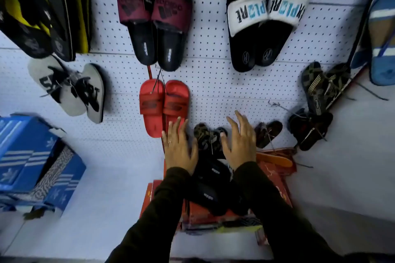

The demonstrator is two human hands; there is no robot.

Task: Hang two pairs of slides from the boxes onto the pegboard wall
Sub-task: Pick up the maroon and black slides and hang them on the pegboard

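Note:
A pair of black slides with camouflage straps hangs low on the white pegboard wall, its heels reaching down over the red shoe boxes. My left hand and my right hand are on either side of that pair, fingers spread, holding nothing. Just above my left hand hangs a red pair of slides. Whether my fingers touch the black pair is unclear.
Other pairs hang on the pegboard: maroon-strapped black slides, white-strapped black slides, grey sandals, dark striped sandals. Blue shoe boxes are stacked at the left. An orange insole lies on the red boxes.

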